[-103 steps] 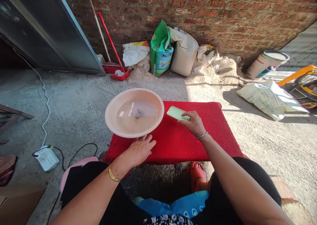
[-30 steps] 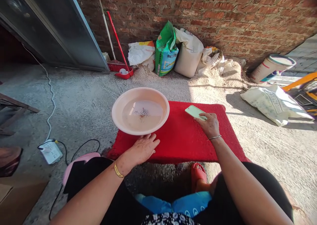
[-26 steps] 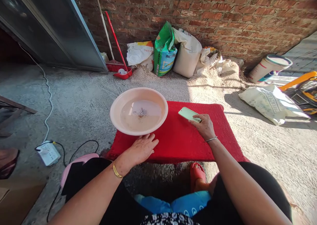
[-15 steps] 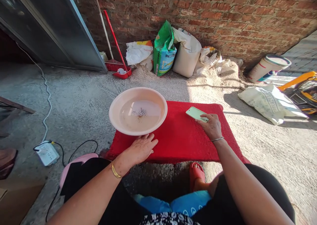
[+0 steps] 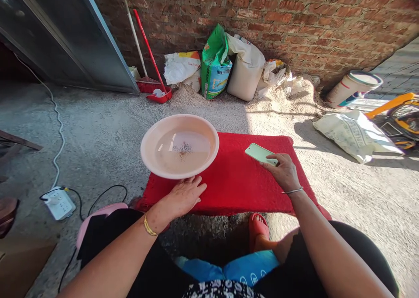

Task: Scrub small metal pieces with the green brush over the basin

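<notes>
At seven o'clock a gold-coloured bracelet circles the left wrist; at four, a thin silver bangle the right. Below are black trousers, a black-and-white patterned top at six, a red slipper at five.

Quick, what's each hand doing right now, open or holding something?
Left hand: open, palm down at the near rim of the basin.
Right hand: closed on one end of a pale green phone-like object.
</notes>
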Action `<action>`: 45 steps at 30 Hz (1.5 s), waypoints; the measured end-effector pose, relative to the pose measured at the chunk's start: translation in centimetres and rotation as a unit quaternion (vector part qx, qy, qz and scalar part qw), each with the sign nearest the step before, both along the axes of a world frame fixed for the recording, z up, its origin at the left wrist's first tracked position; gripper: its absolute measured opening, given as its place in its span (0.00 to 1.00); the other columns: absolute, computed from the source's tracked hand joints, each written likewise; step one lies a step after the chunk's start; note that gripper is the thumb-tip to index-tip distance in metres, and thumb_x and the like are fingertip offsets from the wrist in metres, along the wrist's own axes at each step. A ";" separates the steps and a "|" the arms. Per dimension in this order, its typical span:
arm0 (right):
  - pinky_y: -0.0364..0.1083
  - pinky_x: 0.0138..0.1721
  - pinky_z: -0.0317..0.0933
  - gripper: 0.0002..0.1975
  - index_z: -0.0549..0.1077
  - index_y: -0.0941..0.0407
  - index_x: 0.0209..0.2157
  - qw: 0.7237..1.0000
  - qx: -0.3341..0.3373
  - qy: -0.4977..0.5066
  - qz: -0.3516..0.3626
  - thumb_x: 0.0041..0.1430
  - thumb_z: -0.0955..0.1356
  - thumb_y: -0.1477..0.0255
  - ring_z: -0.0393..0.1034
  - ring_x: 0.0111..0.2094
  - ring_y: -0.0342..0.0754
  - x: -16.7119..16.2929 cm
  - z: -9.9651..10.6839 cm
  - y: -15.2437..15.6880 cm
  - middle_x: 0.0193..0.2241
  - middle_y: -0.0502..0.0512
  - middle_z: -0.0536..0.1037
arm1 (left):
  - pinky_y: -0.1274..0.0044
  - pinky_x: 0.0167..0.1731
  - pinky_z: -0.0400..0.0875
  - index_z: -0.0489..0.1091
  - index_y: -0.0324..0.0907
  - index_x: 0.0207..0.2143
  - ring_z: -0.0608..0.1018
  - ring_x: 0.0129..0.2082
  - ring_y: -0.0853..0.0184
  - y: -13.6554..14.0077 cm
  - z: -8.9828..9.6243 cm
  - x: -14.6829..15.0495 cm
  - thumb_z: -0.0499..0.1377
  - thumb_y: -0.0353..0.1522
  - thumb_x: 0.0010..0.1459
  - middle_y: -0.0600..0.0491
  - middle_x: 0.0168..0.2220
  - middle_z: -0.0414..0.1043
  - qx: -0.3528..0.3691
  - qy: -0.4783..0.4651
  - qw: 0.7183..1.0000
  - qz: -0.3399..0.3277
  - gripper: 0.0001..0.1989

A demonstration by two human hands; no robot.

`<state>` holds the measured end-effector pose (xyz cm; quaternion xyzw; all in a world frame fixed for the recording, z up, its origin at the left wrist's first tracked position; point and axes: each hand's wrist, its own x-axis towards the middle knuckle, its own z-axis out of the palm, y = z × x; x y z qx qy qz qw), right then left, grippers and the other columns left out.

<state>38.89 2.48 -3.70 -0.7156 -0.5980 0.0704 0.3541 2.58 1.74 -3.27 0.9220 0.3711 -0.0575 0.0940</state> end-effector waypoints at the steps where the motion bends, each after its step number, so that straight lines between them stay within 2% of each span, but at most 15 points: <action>1: 0.48 0.32 0.62 0.27 0.75 0.55 0.32 1.000 -0.007 0.009 0.019 0.45 0.67 0.44 0.64 0.29 0.46 -0.4 -0.1 -0.2 0.33 0.55 0.69 | 0.62 0.53 0.61 0.62 0.45 0.52 0.64 0.57 0.53 0.0 0.0 -0.1 0.56 0.29 0.56 0.43 0.57 0.61 0.000 0.002 1.000 -0.001 0.20; 5: 0.47 0.30 0.61 0.27 0.75 0.54 0.31 0.996 -0.022 0.023 0.078 0.46 0.66 0.44 0.63 0.28 0.45 -1.2 -0.7 -0.6 0.33 0.55 0.69 | 0.61 0.53 0.61 0.62 0.45 0.52 0.64 0.58 0.52 0.0 0.0 -0.1 0.56 0.29 0.56 0.42 0.58 0.59 -0.011 -0.005 1.000 0.004 0.20; 9: 0.48 0.33 0.62 0.26 0.75 0.54 0.32 0.999 0.003 -0.021 0.039 0.47 0.66 0.45 0.65 0.32 0.48 -0.2 -0.2 -0.9 0.35 0.56 0.68 | 0.60 0.54 0.61 0.62 0.46 0.52 0.63 0.59 0.53 0.1 0.6 0.1 0.56 0.29 0.56 0.42 0.58 0.59 -0.026 0.001 1.000 0.014 0.20; 12: 0.48 0.32 0.62 0.24 0.75 0.54 0.32 0.999 0.007 -0.019 0.026 0.48 0.66 0.46 0.65 0.31 0.47 0.3 0.5 -1.4 0.35 0.56 0.68 | 0.60 0.54 0.61 0.63 0.45 0.52 0.63 0.59 0.52 0.0 1.2 0.4 0.56 0.28 0.56 0.42 0.59 0.59 -0.040 0.012 0.999 0.024 0.20; 19: 0.47 0.34 0.63 0.19 0.74 0.52 0.33 0.988 -0.037 0.018 0.145 0.49 0.68 0.51 0.66 0.37 0.49 -0.9 0.7 -3.3 0.37 0.55 0.69 | 0.61 0.54 0.62 0.63 0.44 0.52 0.64 0.58 0.51 -0.1 1.7 0.6 0.56 0.28 0.56 0.41 0.58 0.59 -0.033 0.026 0.999 0.015 0.20; 21: 0.48 0.35 0.63 0.19 0.74 0.52 0.33 0.990 -0.041 0.000 0.138 0.49 0.68 0.51 0.67 0.38 0.49 -0.2 0.7 -3.5 0.38 0.55 0.69 | 0.61 0.54 0.62 0.63 0.44 0.52 0.64 0.58 0.52 -0.1 1.5 0.5 0.56 0.28 0.56 0.41 0.59 0.59 -0.026 0.034 0.999 0.011 0.20; 25: 0.48 0.33 0.63 0.22 0.74 0.53 0.33 0.997 -0.015 -0.032 0.067 0.49 0.67 0.49 0.67 0.37 0.51 1.9 0.9 -3.8 0.38 0.56 0.69 | 0.62 0.54 0.61 0.62 0.45 0.53 0.63 0.59 0.52 0.0 1.3 0.4 0.56 0.29 0.56 0.42 0.59 0.58 -0.030 0.036 0.999 0.009 0.21; 27: 0.48 0.33 0.63 0.22 0.74 0.53 0.33 0.998 -0.004 -0.028 0.057 0.49 0.67 0.48 0.67 0.38 0.51 2.1 1.0 -3.9 0.38 0.56 0.69 | 0.61 0.54 0.61 0.62 0.45 0.53 0.62 0.59 0.52 0.0 1.3 0.4 0.56 0.28 0.56 0.42 0.59 0.58 -0.034 0.033 0.999 0.013 0.21; 33: 0.48 0.37 0.63 0.18 0.74 0.52 0.33 0.989 -0.046 0.023 0.142 0.49 0.69 0.52 0.67 0.38 0.49 -1.2 0.6 -4.5 0.38 0.55 0.68 | 0.61 0.54 0.62 0.62 0.44 0.53 0.63 0.59 0.51 0.2 1.5 0.5 0.56 0.28 0.55 0.41 0.59 0.58 -0.042 0.031 0.999 0.016 0.21; 36: 0.46 0.38 0.62 0.16 0.74 0.52 0.34 0.984 -0.055 0.020 0.166 0.51 0.69 0.54 0.67 0.39 0.48 -1.6 0.6 -4.8 0.39 0.54 0.68 | 0.62 0.52 0.64 0.63 0.45 0.52 0.63 0.58 0.53 0.2 1.4 0.5 0.57 0.29 0.55 0.43 0.59 0.59 -0.035 0.029 0.999 0.008 0.21; 39: 0.46 0.37 0.62 0.16 0.74 0.52 0.34 0.987 -0.053 -0.005 0.150 0.51 0.69 0.55 0.66 0.38 0.48 0.2 0.9 -5.3 0.39 0.55 0.68 | 0.63 0.53 0.63 0.62 0.45 0.52 0.63 0.59 0.53 0.2 1.6 0.5 0.56 0.29 0.56 0.43 0.59 0.58 -0.033 0.035 0.999 0.006 0.21; 45: 0.46 0.34 0.61 0.20 0.75 0.52 0.34 0.997 -0.024 -0.036 0.061 0.48 0.69 0.51 0.66 0.36 0.49 4.6 2.4 -7.8 0.37 0.55 0.70 | 0.61 0.54 0.61 0.63 0.44 0.53 0.62 0.59 0.52 0.1 2.2 0.7 0.56 0.28 0.56 0.42 0.59 0.59 -0.049 0.040 0.998 0.012 0.21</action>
